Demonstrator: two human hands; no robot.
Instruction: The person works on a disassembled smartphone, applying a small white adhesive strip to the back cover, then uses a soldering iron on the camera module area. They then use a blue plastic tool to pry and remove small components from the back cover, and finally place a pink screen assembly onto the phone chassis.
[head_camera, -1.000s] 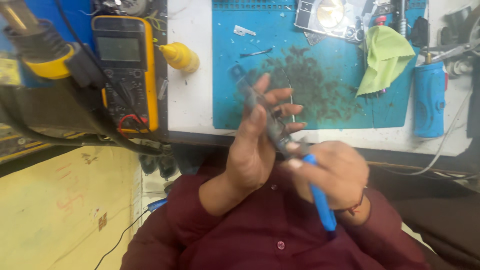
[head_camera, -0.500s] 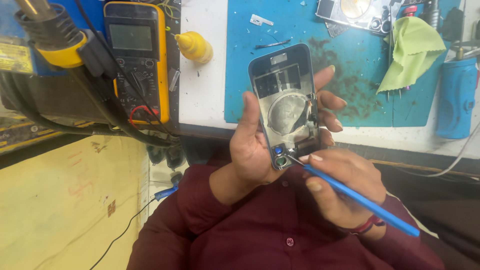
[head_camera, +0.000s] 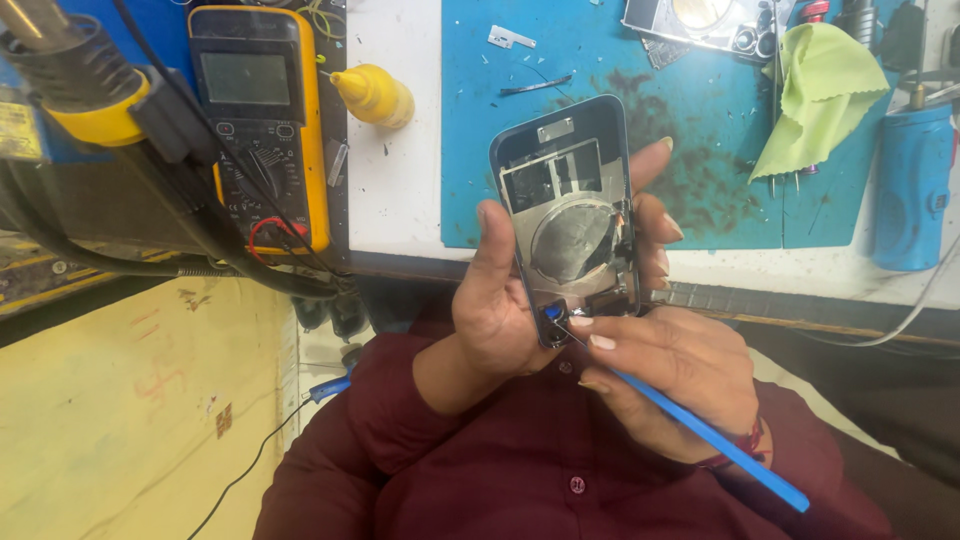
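My left hand (head_camera: 500, 300) grips an opened phone housing (head_camera: 570, 215), held upright over my lap with its bare inside facing me: metal plates and a round coil show. My thumb lies along its left edge and my fingers wrap the right edge. My right hand (head_camera: 665, 375) holds a thin blue tool (head_camera: 700, 435) like a pen. Its tip touches the bottom left corner of the housing, next to a small dark part there. Both sleeves are dark red.
A blue work mat (head_camera: 600, 80) covers the white bench ahead. On it lie a green cloth (head_camera: 815, 90) and small parts. A yellow multimeter (head_camera: 262, 120), a yellow bottle (head_camera: 375, 95), a blue cylinder (head_camera: 910, 185) and thick black cables (head_camera: 200, 240) stand around.
The phone housing turned from edge-on to face me and rose slightly. The blue tool's tip came to its bottom corner and stays there.
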